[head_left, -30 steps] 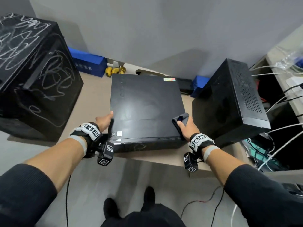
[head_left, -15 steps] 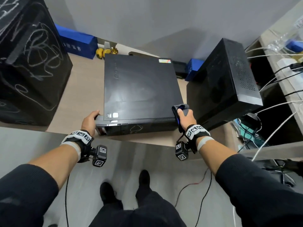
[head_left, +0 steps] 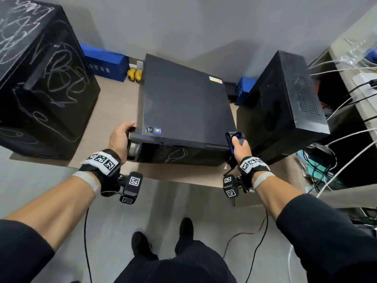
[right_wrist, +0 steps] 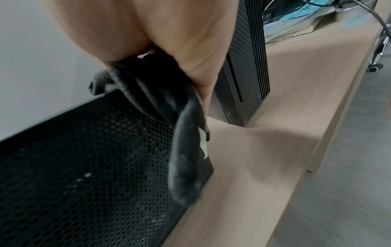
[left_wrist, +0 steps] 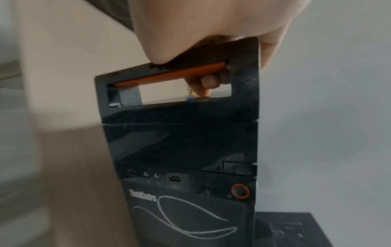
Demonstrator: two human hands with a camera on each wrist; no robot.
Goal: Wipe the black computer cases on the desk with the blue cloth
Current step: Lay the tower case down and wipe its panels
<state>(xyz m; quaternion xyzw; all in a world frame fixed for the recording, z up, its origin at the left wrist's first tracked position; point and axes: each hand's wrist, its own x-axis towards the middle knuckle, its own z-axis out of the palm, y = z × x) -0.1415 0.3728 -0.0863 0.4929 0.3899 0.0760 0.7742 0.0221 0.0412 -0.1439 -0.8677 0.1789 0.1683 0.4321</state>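
The middle black computer case (head_left: 183, 103) lies flat on the desk (head_left: 114, 111), slightly skewed, its scribbled front (left_wrist: 186, 150) facing me. My left hand (head_left: 120, 137) grips its near left corner, fingers (left_wrist: 208, 81) curled round the orange handle bar (left_wrist: 169, 76). My right hand (head_left: 240, 148) holds the dark blue cloth (head_left: 234, 136) bunched against the near right corner. In the right wrist view the cloth (right_wrist: 169, 108) hangs over the case's perforated side (right_wrist: 84, 158).
A large black case (head_left: 40, 82) with white scribbles stands on the left. Another black case (head_left: 281, 103) stands upright close on the right. Blue boxes (head_left: 106, 64) sit along the back wall. White cables (head_left: 346, 103) and clutter fill the shelves at right.
My left hand has slid from the case's left top edge down to the front left corner handle. The case has turned slightly and come nearer the desk's front edge. The right hand has stayed on its corner.
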